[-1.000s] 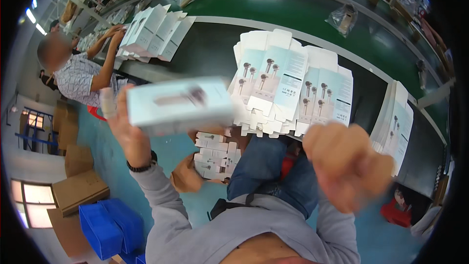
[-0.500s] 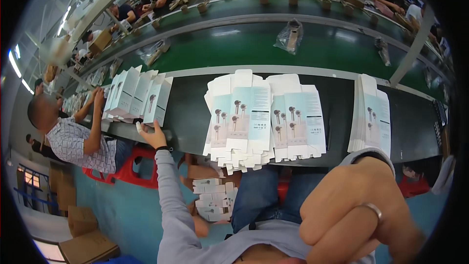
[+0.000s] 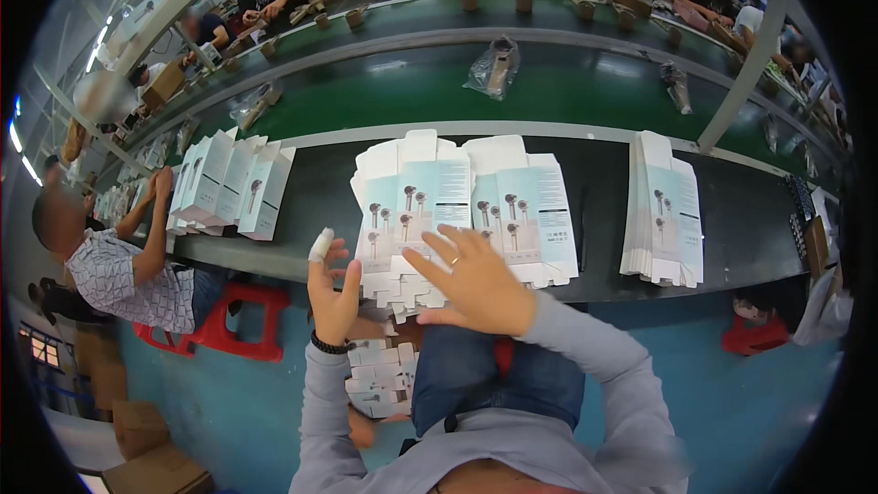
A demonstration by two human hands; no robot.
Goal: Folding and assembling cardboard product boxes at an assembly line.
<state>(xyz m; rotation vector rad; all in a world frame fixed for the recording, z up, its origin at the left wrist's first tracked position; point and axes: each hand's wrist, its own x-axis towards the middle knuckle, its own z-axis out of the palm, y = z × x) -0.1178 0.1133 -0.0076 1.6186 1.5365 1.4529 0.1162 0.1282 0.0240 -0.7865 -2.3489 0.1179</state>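
Flattened light-blue and white cartons lie in two overlapping piles, a left pile (image 3: 416, 192) and a right pile (image 3: 535, 210), with small device pictures on them. My right hand (image 3: 480, 284), wearing a ring, is spread over the front of the left pile; whether it touches the cartons I cannot tell. Beside that pile's near left corner is my left hand (image 3: 336, 297), fingers apart and empty, a white wrapping on one fingertip. Farther left on the black table (image 3: 320, 178) stand several folded-up cartons (image 3: 265, 190).
Another stack of flat cartons (image 3: 663, 220) lies at the right. Beyond the table runs a green conveyor (image 3: 384, 96) carrying bagged items (image 3: 495, 69). A co-worker (image 3: 137, 265) sits at the left near a red stool (image 3: 247, 329). More cartons (image 3: 380, 380) are below the table by my legs.
My right hand has gone from close to the camera at lower right to the left pile's front. My left hand has come away from the folded-up cartons toward that pile. The view has shifted slightly.
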